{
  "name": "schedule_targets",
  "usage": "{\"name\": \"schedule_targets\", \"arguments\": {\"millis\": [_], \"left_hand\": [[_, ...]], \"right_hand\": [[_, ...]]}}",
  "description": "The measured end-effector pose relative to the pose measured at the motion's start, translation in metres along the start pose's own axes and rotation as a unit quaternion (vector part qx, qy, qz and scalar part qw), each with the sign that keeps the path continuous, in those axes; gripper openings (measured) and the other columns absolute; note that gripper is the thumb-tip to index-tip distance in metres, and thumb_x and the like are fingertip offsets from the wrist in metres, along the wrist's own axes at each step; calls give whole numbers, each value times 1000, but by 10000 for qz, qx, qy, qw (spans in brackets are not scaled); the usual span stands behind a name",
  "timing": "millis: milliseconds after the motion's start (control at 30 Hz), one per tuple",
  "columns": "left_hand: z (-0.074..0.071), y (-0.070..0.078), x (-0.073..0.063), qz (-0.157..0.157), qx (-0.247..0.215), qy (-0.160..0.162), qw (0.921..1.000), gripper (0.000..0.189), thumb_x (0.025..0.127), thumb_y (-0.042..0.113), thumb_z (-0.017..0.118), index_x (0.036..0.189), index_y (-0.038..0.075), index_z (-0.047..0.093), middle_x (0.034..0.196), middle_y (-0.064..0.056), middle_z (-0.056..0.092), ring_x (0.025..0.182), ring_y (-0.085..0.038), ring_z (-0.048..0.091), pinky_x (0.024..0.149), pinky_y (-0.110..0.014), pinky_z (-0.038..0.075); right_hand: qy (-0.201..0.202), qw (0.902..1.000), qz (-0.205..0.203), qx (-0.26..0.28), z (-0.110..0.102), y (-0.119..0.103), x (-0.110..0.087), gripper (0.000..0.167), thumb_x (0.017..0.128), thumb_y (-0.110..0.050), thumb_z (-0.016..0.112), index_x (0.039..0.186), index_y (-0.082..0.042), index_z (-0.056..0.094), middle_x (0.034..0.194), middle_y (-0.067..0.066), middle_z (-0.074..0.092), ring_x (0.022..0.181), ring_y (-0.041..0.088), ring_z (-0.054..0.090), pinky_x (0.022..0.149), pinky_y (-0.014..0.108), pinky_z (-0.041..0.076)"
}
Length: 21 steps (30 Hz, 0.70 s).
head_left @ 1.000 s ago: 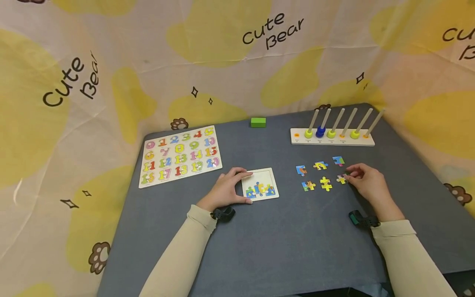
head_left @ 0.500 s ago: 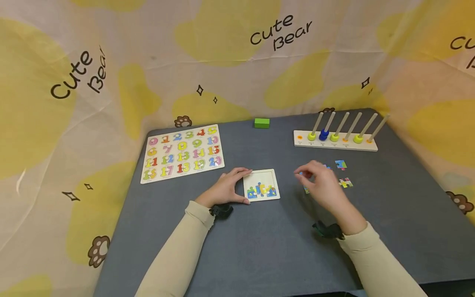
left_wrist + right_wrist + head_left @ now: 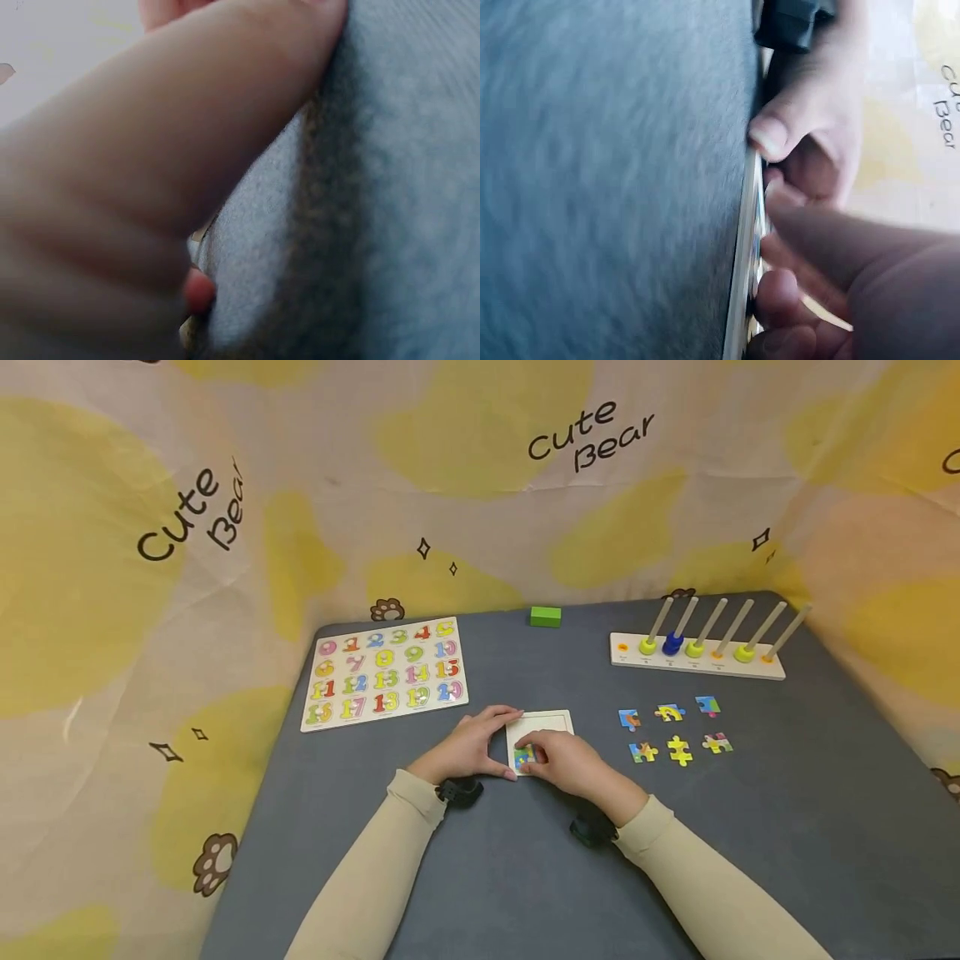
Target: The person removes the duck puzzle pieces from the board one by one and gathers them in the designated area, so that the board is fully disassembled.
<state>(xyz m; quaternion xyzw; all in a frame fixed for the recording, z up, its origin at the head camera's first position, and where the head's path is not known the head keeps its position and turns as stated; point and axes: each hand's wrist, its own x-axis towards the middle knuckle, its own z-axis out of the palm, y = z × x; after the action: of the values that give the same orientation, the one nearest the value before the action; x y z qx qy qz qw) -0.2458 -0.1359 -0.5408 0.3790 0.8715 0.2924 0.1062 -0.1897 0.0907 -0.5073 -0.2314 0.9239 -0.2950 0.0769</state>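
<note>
My left hand (image 3: 471, 745) grips the left side of a small white puzzle tray (image 3: 558, 720), index finger by the far corner, thumb by the near corner. Inside the tray's near side lie joined jigsaw pieces (image 3: 522, 758), mostly covered by my right hand (image 3: 573, 764). That hand bends over them, thumb and index finger on either side of a blue and green piece. The right wrist view shows its fingertips down at the tray's edge (image 3: 741, 255), close to the left thumb (image 3: 771, 136). In the left wrist view, the left hand (image 3: 172, 127) mostly hides the tray.
Right of the tray lie several loose jigsaw pieces (image 3: 679, 751) in two rows. A number board (image 3: 384, 675) lies at the back left, a green block (image 3: 545, 617) at the back middle. Behind the loose pieces stands a peg counting board (image 3: 697, 665) with rings.
My right hand has moved left from the rightmost loose piece onto the pieces in the tray. The loose pieces are still lying in two rows. My left hand stays on the tray.
</note>
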Motion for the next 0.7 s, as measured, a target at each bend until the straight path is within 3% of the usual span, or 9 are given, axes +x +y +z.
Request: {"name": "schedule_targets", "arguments": {"millis": [300, 467, 700], "left_hand": [[3, 3, 2, 43, 26, 88, 9999, 101, 78, 43, 94, 160, 12, 43, 160, -9, 40, 145, -23, 43, 106, -49, 34], [3, 3, 2, -1, 61, 35, 10000, 100, 79, 44, 93, 160, 12, 44, 160, -9, 40, 145, -23, 42, 106, -49, 34], [2, 5, 1, -83, 74, -26, 9999, 100, 80, 44, 92, 160, 13, 43, 161, -8, 39, 146, -22, 41, 106, -48, 33]], "right_hand": [[231, 9985, 328, -374, 11, 2, -3, 36, 94, -22, 81, 129, -15, 74, 70, -8, 50, 59, 9, 44, 58, 30, 35], [258, 9983, 398, -340, 12, 0, -4, 25, 94, -20, 80, 119, -17, 76, 78, -7, 51, 66, 10, 47, 61, 32, 39], [293, 9986, 367, -223, 10, 1, -6, 22, 92, -19, 82, 113, -20, 74, 99, 0, 50, 69, 14, 48, 62, 34, 43]]}}
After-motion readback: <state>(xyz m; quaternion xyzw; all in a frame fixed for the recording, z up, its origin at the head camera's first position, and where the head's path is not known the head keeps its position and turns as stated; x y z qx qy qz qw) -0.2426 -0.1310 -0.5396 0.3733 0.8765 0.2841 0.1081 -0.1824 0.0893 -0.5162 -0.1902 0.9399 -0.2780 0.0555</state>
